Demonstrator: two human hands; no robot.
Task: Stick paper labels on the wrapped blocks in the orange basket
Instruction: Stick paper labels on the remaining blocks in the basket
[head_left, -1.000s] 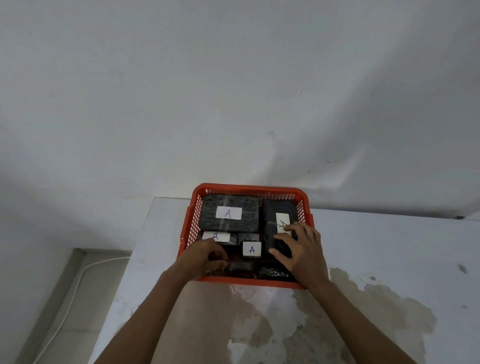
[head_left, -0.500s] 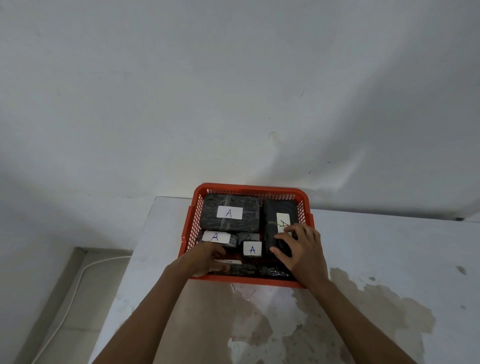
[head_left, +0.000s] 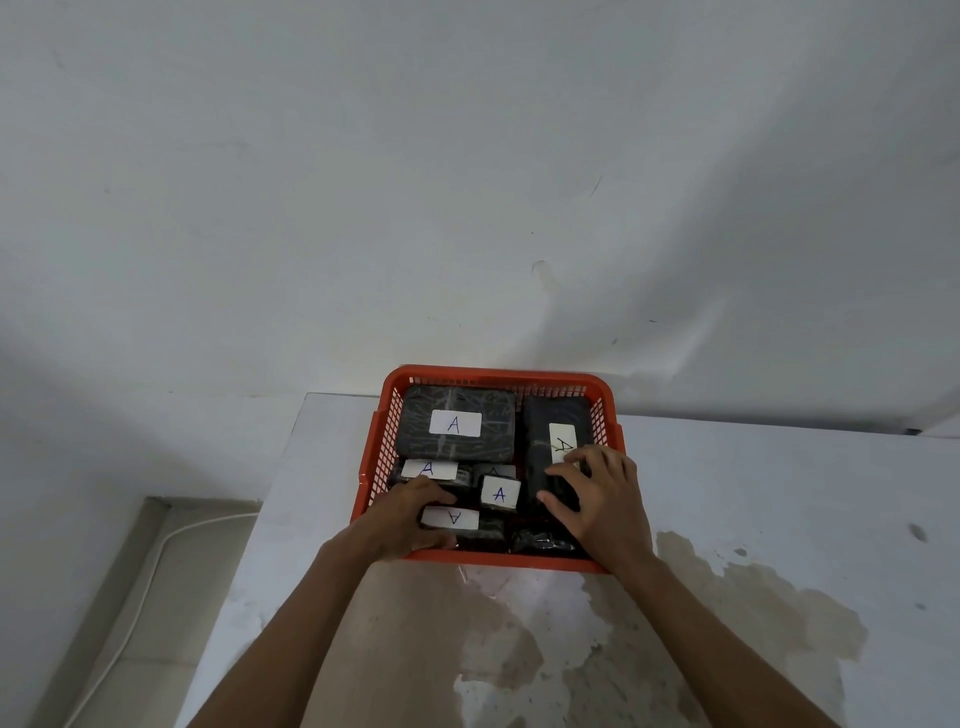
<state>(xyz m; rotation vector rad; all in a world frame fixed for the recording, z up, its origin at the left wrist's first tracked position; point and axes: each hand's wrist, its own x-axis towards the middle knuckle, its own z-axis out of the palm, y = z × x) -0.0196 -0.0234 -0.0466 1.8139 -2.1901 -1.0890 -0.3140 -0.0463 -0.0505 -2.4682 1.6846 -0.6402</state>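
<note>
An orange basket (head_left: 375, 457) sits at the table's far edge and holds several dark wrapped blocks. White paper labels marked "A" show on a large block (head_left: 455, 423) at the back left, on a long block (head_left: 562, 441) at the right, and on smaller blocks (head_left: 429, 469) (head_left: 500, 493) in the middle. My left hand (head_left: 402, 519) grips the left end of a front block (head_left: 478, 530) whose label (head_left: 450, 518) faces up. My right hand (head_left: 602, 499) lies on the near end of the long block, fingers curled around it.
The grey table (head_left: 753, 519) carries a large brown stain (head_left: 727, 613) in front of the basket. A white wall rises behind. A white cable (head_left: 150, 577) runs along the floor at the left, below the table's left edge.
My left hand has drawn back a little, uncovering a labelled block at the basket's front left. My right hand has stayed on the long block.
</note>
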